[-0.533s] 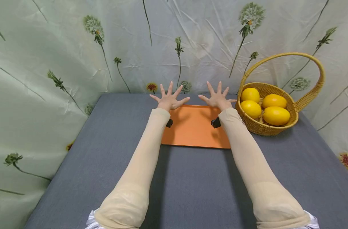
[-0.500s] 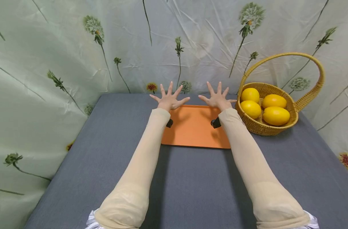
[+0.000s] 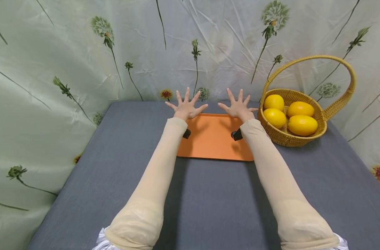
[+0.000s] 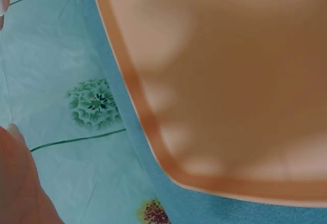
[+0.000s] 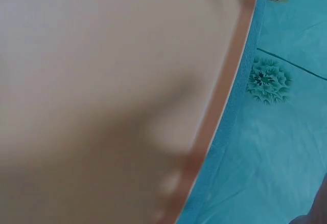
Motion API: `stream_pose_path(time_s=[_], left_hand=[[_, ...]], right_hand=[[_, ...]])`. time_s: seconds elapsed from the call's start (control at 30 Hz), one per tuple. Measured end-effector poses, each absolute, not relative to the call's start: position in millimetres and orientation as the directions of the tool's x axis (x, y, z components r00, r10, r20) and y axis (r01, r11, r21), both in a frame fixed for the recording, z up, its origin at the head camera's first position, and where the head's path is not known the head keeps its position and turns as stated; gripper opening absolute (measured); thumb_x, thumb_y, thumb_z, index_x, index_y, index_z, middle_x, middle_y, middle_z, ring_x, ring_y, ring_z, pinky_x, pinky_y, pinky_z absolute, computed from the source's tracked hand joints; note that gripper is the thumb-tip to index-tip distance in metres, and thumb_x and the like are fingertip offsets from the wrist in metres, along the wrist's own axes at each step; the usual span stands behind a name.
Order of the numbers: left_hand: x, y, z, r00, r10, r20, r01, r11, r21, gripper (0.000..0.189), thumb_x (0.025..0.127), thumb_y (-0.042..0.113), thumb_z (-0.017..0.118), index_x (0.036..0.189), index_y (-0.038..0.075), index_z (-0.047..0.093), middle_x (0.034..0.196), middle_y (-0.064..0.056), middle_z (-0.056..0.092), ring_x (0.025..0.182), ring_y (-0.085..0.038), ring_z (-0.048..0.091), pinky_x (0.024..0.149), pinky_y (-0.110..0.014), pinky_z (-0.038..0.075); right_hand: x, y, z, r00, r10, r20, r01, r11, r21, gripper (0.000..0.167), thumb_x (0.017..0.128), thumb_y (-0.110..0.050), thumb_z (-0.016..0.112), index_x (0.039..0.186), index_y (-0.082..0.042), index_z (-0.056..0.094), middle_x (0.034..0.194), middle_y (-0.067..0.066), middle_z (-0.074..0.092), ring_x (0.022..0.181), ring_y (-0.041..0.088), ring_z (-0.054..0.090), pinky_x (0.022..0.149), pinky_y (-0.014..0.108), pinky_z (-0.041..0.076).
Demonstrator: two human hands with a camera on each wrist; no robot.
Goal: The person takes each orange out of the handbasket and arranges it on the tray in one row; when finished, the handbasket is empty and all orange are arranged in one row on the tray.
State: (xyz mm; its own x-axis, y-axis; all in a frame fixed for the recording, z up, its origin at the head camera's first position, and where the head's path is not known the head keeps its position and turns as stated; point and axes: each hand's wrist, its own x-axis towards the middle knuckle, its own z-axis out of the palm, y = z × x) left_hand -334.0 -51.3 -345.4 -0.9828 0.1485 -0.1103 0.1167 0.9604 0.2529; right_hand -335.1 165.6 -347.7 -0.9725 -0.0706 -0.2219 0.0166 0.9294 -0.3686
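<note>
Both hands reach forward over the far side of an orange tray, fingers spread wide. My left hand hangs above the tray's far left corner, holding nothing. Over the far right part of the tray is my right hand, also bare of any object, its outer fingers close to the wicker basket. In the left wrist view the tray's rim curves round a corner, and part of the hand shows at the lower left. Shadows of the hands fall across the tray in the right wrist view.
The basket has a tall arched handle and holds several yellow fruits, such as the mango-like one at its front. A grey cloth covers the table. Behind it hangs a pale curtain printed with dandelions.
The head view has shifted very slightly, moving the whole scene a few pixels. Both hands keep their spread pose over the tray, and the basket stands where it was.
</note>
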Motion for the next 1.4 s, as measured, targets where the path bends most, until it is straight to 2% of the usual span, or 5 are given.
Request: stream_pose_path(time_s=[0.37, 0.7, 0.93, 1.2, 1.4], left_hand=[[-335.6, -60.4, -353.7, -0.985, 0.152, -0.079, 0.110, 0.913, 0.392, 0.060, 0.098, 0.053, 0.029, 0.148, 0.044, -0.002, 0.159, -0.002, -0.017, 0.143, -0.038, -0.024, 0.101, -0.077, -0.012], [-328.7, -67.7, -355.7, -0.987, 0.143, -0.066, 0.090, 0.856, 0.508, 0.060, 0.098, 0.043, 0.039, 0.151, 0.024, 0.016, 0.158, -0.013, 0.007, 0.147, -0.034, -0.003, 0.110, -0.070, 0.004], [-316.1, -79.8, -366.4, -0.977, 0.162, -0.139, 0.043, 0.787, 0.615, 0.064, 0.097, 0.035, 0.046, 0.151, 0.020, 0.016, 0.157, -0.019, 0.006, 0.146, -0.037, 0.003, 0.116, -0.058, 0.014], [-303.0, -95.8, -379.2, -0.973, 0.190, -0.131, 0.056, 0.745, 0.665, 0.063, 0.097, 0.033, 0.045, 0.150, 0.013, 0.018, 0.156, -0.022, 0.009, 0.145, -0.039, 0.007, 0.114, -0.058, 0.020], [-290.6, -103.8, -385.5, -0.957, 0.235, -0.170, 0.051, 0.713, 0.700, 0.062, 0.098, 0.032, 0.043, 0.151, 0.012, 0.017, 0.156, -0.017, 0.017, 0.146, -0.039, 0.011, 0.115, -0.057, 0.019]], right_hand=[[-329.2, 172.6, -352.2, -0.991, -0.127, -0.034, -0.096, 0.878, -0.470, 0.069, 0.097, -0.050, 0.035, 0.152, -0.026, 0.002, 0.157, 0.022, -0.005, 0.142, 0.048, -0.002, 0.103, 0.075, 0.008], [-321.7, 174.7, -351.3, -0.979, -0.142, 0.149, -0.199, 0.836, -0.511, 0.055, 0.098, -0.031, 0.044, 0.148, -0.016, 0.027, 0.150, 0.021, 0.027, 0.135, 0.044, 0.025, 0.100, 0.063, 0.026], [-307.0, 177.1, -345.4, -0.951, -0.179, 0.253, -0.290, 0.800, -0.525, 0.051, 0.095, -0.022, 0.050, 0.143, -0.012, 0.037, 0.145, 0.022, 0.036, 0.132, 0.044, 0.033, 0.103, 0.062, 0.029], [-292.2, 184.1, -341.6, -0.920, -0.183, 0.346, -0.357, 0.755, -0.550, 0.049, 0.094, -0.019, 0.053, 0.140, -0.009, 0.041, 0.142, 0.021, 0.041, 0.132, 0.040, 0.035, 0.106, 0.058, 0.030], [-279.1, 193.0, -342.8, -0.902, -0.139, 0.409, -0.375, 0.722, -0.581, 0.047, 0.093, -0.015, 0.054, 0.138, -0.006, 0.044, 0.140, 0.021, 0.044, 0.131, 0.039, 0.037, 0.108, 0.055, 0.030]])
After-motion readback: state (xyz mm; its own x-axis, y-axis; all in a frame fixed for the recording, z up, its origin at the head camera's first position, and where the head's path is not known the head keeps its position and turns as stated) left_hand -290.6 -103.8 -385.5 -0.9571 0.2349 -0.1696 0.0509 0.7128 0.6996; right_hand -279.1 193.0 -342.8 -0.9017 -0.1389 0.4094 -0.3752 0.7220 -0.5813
